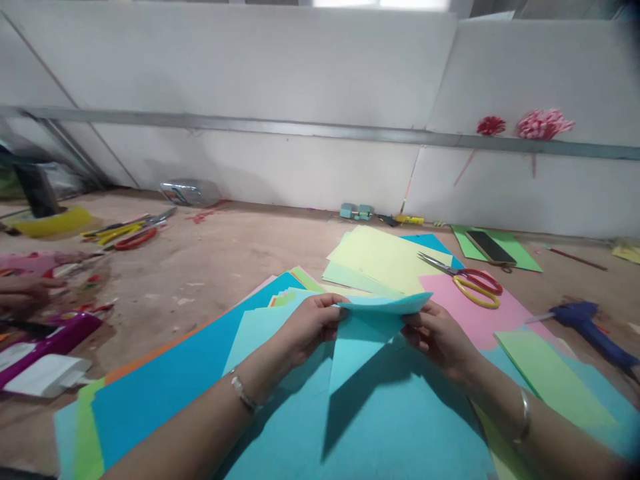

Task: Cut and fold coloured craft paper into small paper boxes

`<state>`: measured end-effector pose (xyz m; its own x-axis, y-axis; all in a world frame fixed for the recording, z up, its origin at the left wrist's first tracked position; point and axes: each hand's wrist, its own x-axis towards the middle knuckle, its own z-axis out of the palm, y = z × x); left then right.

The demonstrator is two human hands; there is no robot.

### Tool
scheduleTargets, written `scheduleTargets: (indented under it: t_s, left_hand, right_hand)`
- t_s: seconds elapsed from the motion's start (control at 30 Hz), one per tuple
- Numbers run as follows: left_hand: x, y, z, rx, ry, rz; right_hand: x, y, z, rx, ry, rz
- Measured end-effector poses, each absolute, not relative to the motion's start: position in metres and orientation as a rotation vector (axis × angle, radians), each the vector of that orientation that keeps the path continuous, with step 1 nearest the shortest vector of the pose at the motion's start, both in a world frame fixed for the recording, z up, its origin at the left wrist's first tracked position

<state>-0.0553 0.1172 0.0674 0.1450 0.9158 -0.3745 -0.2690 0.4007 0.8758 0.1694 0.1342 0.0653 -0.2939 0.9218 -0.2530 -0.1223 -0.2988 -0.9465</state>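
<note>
My left hand [313,323] and my right hand [436,337] both pinch a folded light-blue sheet of paper [367,333], held just above the table. Its top edge is bent over into a flap between my thumbs, and a pointed part hangs down. Each wrist wears a metal bangle. Under my hands lie large blue and turquoise paper sheets [190,373].
Red-and-yellow scissors [470,280] lie on pink paper [480,313] to the right, beside yellow sheets [385,257], a green strip [550,380], a blue glue gun [590,327] and a phone [491,247]. Another person's hand [23,290] works at the far left near more scissors [130,233]. Paper flowers [543,125] hang on the wall.
</note>
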Motion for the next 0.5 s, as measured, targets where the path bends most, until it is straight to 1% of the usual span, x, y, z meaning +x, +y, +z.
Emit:
scheduleTargets:
  t_s: [0.13,0.37,0.43,0.5]
  left_hand:
    - [-0.057,0.119,0.072,0.695,1.057,0.994]
    - [-0.055,0.117,0.084,0.664,1.019,0.993]
    - [-0.054,0.116,0.085,0.668,1.021,0.991]
    - [-0.053,0.115,0.086,0.692,1.037,0.992]
  right_hand:
    - [0.171,0.136,0.067,-1.09,-1.179,1.691]
    - [0.173,0.135,0.064,-1.034,-1.359,1.491]
    - [0.173,0.134,0.066,-1.02,-1.458,1.378]
    - [0.173,0.132,0.07,-0.986,-1.598,1.181]
